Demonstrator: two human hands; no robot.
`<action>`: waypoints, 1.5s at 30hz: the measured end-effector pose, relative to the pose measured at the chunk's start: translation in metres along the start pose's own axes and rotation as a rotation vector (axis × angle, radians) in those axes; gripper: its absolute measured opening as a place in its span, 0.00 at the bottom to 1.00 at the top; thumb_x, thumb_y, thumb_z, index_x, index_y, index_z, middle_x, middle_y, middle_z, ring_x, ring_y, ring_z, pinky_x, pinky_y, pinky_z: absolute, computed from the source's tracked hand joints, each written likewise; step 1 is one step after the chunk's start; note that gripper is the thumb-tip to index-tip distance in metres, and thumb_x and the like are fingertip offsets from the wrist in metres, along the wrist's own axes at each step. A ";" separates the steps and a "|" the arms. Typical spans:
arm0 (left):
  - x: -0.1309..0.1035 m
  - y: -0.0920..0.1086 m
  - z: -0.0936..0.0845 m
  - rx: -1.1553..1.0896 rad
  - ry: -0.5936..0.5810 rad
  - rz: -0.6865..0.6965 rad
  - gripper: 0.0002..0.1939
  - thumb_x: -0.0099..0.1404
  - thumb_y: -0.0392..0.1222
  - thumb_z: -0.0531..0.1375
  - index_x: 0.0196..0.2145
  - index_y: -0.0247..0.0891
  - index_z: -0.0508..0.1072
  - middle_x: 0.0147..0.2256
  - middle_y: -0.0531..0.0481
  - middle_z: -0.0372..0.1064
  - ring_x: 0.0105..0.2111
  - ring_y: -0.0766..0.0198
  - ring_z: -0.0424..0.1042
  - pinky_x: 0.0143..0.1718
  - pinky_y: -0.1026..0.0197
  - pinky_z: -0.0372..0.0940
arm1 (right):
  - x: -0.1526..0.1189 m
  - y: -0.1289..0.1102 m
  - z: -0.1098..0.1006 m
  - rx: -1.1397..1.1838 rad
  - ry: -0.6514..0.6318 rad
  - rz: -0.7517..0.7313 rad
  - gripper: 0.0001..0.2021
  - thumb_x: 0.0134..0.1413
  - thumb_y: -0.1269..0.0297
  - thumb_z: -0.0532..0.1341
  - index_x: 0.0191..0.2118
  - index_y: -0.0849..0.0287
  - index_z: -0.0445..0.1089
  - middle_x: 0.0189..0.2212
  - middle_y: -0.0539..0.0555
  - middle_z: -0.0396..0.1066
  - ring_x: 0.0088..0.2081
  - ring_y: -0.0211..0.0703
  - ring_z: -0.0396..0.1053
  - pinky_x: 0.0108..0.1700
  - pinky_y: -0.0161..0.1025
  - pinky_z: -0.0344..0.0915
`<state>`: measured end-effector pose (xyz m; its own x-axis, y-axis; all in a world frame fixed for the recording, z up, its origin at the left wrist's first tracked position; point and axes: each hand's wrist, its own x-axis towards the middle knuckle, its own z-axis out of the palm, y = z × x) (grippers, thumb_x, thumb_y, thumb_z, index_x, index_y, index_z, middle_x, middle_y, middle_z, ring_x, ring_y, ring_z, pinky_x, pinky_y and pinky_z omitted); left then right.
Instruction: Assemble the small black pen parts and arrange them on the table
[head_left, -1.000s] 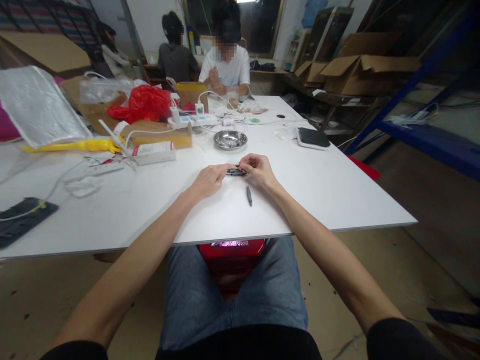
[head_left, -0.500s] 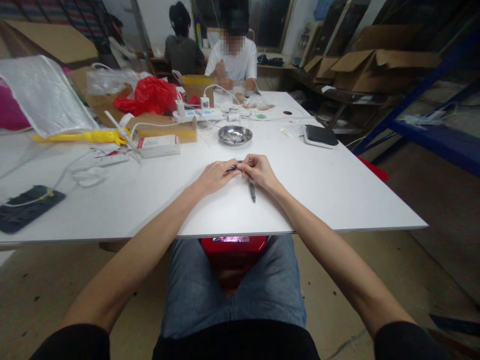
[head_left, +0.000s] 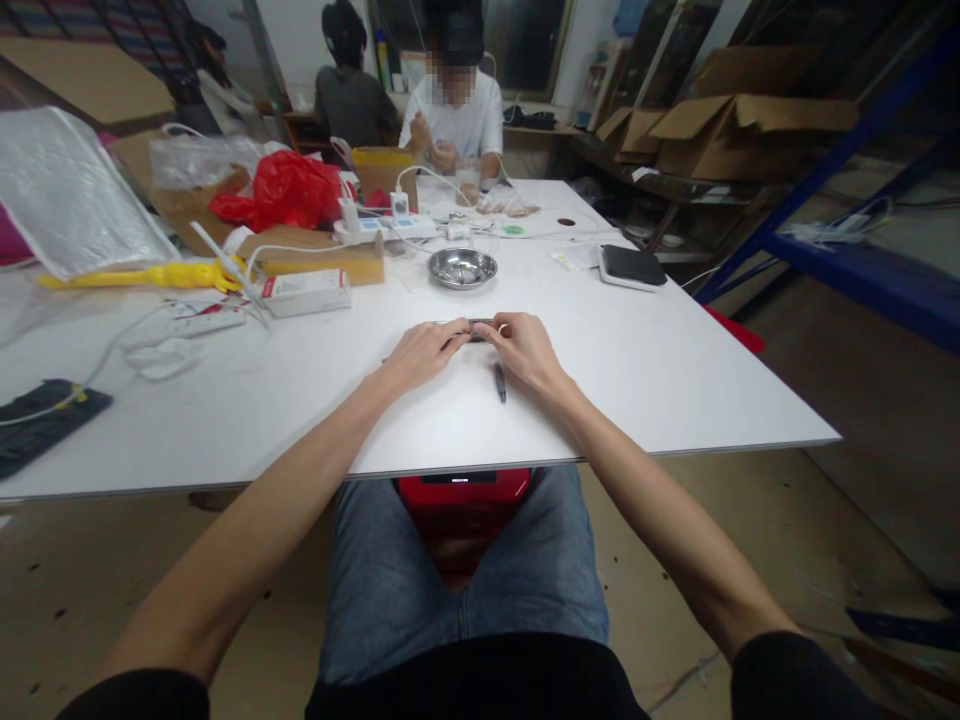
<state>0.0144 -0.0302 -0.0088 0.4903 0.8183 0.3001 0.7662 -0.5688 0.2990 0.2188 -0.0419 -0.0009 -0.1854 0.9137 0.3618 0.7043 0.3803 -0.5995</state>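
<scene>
Between the preceding view and this one, the thumbs are closing in over a small dark flat object [head_left: 476, 338] at the centre of the frame, replacing the pinch on a slim dark piece. I am judging this as both hands bearing on one object, pressing or steadying it; its finer parts are too small to tell. The panel [head_left: 459, 478] on the red object below the worktop [head_left: 675, 400] edge is now showing dark instead of a bright picture.

Pose: I am keeping the left hand [head_left: 424, 355] palm down, fingers curling and gripping the object's left end. I am holding the right hand [head_left: 527, 350] arched, gripping its right end between thumb and fingers. Both forearms are converging from the lower corners of the frame. The dark grey pen-like tool [head_left: 500, 383] is lying just beside the right hand, ungripped; the shiny oval metal bowl [head_left: 462, 285] is standing beyond both hands.
</scene>
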 end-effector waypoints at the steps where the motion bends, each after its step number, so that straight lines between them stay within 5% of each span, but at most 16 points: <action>1: 0.000 0.000 0.000 -0.005 0.002 0.006 0.16 0.77 0.48 0.49 0.49 0.44 0.75 0.34 0.49 0.76 0.35 0.57 0.74 0.37 0.59 0.61 | -0.009 0.000 -0.001 -0.059 -0.004 0.013 0.22 0.63 0.44 0.61 0.28 0.58 0.71 0.22 0.53 0.69 0.25 0.39 0.60 0.31 0.39 0.51; 7: 0.003 0.002 0.002 -0.088 0.032 0.072 0.14 0.76 0.43 0.50 0.42 0.40 0.75 0.35 0.48 0.76 0.33 0.59 0.73 0.37 0.59 0.61 | -0.043 0.001 -0.002 -0.219 -0.127 -0.107 0.07 0.58 0.60 0.66 0.35 0.57 0.70 0.23 0.53 0.69 0.23 0.40 0.58 0.30 0.40 0.51; 9: 0.003 0.002 0.000 -0.129 0.048 0.085 0.13 0.76 0.42 0.50 0.39 0.39 0.74 0.33 0.48 0.75 0.31 0.61 0.71 0.36 0.60 0.60 | -0.034 -0.002 -0.005 -0.225 -0.174 -0.142 0.02 0.58 0.68 0.62 0.34 0.57 0.70 0.24 0.53 0.70 0.24 0.40 0.57 0.30 0.40 0.51; 14: 0.004 -0.004 -0.006 -0.179 0.082 0.107 0.13 0.75 0.41 0.51 0.33 0.38 0.71 0.28 0.50 0.71 0.28 0.64 0.66 0.32 0.61 0.56 | 0.017 -0.009 -0.012 -0.077 -0.114 -0.256 0.08 0.63 0.70 0.56 0.39 0.60 0.73 0.31 0.56 0.73 0.31 0.44 0.63 0.37 0.41 0.56; 19: 0.003 -0.012 -0.008 -0.176 0.101 0.096 0.14 0.74 0.41 0.51 0.32 0.38 0.71 0.28 0.50 0.71 0.27 0.64 0.65 0.32 0.61 0.55 | 0.037 -0.003 0.010 0.000 -0.026 -0.483 0.13 0.69 0.68 0.52 0.45 0.61 0.74 0.42 0.61 0.71 0.45 0.51 0.65 0.49 0.46 0.59; 35: 0.002 -0.016 -0.003 -0.153 0.080 0.080 0.15 0.74 0.45 0.51 0.37 0.39 0.76 0.33 0.48 0.77 0.31 0.62 0.70 0.35 0.60 0.59 | 0.022 0.014 0.022 0.068 0.086 -0.337 0.14 0.65 0.70 0.55 0.42 0.55 0.80 0.40 0.59 0.70 0.46 0.54 0.61 0.51 0.52 0.58; 45: 0.001 -0.017 -0.001 -0.160 0.105 0.045 0.16 0.74 0.48 0.52 0.38 0.40 0.78 0.32 0.49 0.77 0.29 0.61 0.70 0.34 0.60 0.58 | 0.021 0.009 0.023 0.182 0.051 -0.327 0.09 0.62 0.71 0.60 0.42 0.58 0.78 0.38 0.57 0.73 0.44 0.50 0.66 0.50 0.46 0.62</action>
<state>0.0011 -0.0195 -0.0126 0.4706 0.7831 0.4065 0.6646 -0.6177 0.4204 0.2060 -0.0163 -0.0155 -0.3426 0.7333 0.5873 0.4798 0.6740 -0.5617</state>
